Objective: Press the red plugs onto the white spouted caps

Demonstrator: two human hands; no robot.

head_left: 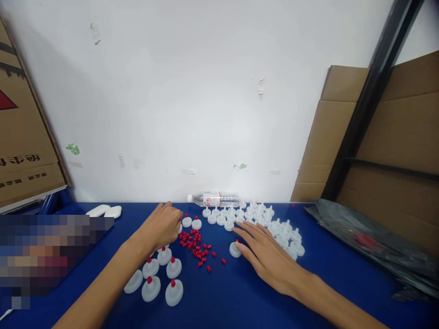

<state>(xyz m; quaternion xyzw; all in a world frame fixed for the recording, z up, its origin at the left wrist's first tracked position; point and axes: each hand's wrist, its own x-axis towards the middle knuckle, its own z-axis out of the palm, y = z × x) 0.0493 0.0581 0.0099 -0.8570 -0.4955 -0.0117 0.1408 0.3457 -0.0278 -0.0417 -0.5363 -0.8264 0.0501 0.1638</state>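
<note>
My left hand [163, 226] is closed, fingers curled down, among white nozzle caps; the edge of one white cap shows beside its fingers, and whether it is pinched there is hidden. My right hand [260, 244] lies palm down with fingers stretched out. Its thumb tip is at a white nozzle cap with a red tip [235, 249]. Between both hands lies a loose scatter of small red tips [195, 244]. Around my left hand and forearm stand several red-tipped white caps [173, 268]. White caps without red tips [250, 212] crowd beyond and beside my right hand.
A clear plastic bottle [219, 199] lies against the white wall at the back of the blue table [212, 301]. Two white objects [113, 211] rest at the back left. Dark plastic sheeting [370, 246] and cardboard [329, 132] stand on the right; a cardboard box [27, 132] is at left.
</note>
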